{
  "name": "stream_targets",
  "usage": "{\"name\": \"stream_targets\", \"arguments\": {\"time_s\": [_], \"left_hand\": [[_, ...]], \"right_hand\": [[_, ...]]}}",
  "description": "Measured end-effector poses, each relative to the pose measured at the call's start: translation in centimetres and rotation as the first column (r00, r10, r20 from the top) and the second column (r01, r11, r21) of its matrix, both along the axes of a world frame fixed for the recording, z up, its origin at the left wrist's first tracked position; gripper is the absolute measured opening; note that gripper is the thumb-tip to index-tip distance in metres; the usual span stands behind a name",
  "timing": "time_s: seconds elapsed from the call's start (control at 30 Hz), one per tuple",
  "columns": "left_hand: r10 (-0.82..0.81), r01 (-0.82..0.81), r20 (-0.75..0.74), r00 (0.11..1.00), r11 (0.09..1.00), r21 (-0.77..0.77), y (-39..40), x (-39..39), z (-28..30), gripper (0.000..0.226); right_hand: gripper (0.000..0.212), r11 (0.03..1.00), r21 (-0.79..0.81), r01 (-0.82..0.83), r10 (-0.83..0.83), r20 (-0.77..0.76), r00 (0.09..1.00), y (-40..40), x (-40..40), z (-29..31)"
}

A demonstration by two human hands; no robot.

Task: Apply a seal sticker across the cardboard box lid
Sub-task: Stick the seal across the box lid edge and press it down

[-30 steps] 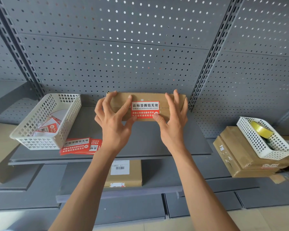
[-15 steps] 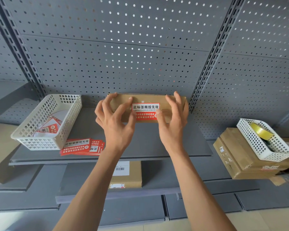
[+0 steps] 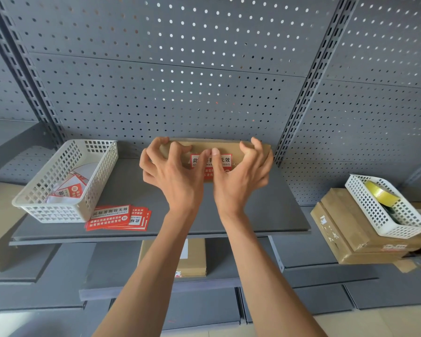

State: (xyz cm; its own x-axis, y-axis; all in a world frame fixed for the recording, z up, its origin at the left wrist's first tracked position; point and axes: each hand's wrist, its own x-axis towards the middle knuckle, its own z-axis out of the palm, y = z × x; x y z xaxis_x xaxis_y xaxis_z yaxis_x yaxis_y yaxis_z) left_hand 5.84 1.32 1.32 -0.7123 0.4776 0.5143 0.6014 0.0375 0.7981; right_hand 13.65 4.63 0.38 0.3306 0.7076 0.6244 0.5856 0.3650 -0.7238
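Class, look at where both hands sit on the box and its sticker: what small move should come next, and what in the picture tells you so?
Probably slide both thumbs outward along the seal sticker to press it flat. It already lies on the cardboard box, with the left hand and right hand meeting thumbs at its middle, so its ends likely need smoothing.

Your left grip and right grip cover the middle of the seal sticker, so part of its print cannot be read. Behind them, the cardboard box shows only its top strip. Below your forearms, a second box is half hidden. Far right of the right grip, the tape roll sits partly sunk in its basket.
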Motion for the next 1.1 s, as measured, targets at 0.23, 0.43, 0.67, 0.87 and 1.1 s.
{"name": "stream_targets", "arguments": {"time_s": [0.23,0.43,0.67,0.87,1.1], "left_hand": [[-0.037,0.038,-0.007,0.999,0.999,0.034,-0.3,-0.3,-0.2,0.023],[-0.058,0.058,0.005,0.998,0.995,0.085,-0.5,-0.5,-0.5,0.006],[-0.074,0.075,-0.007,0.997,0.993,0.093,-0.7,-0.7,-0.8,0.006],[-0.15,0.156,-0.09,0.985,0.986,0.057,-1.5,-1.4,-1.5,0.014],[-0.197,0.199,-0.216,0.956,0.98,-0.012,-2.2,-2.6,-2.3,0.032]], "right_hand": [[0.029,1.0,0.015,-0.028,0.028,-0.018,0.999,0.4,1.0,-0.3],[0.016,0.997,0.029,-0.069,0.072,-0.119,0.99,0.5,1.5,0.3],[0.02,0.987,0.023,-0.161,0.162,-0.115,0.98,0.3,2.6,0.8],[0.029,0.961,-0.035,-0.274,0.273,-0.027,0.962,0.2,3.6,0.0],[0.042,0.912,-0.085,-0.402,0.407,0.053,0.912,0.3,5.3,-0.5]]}}
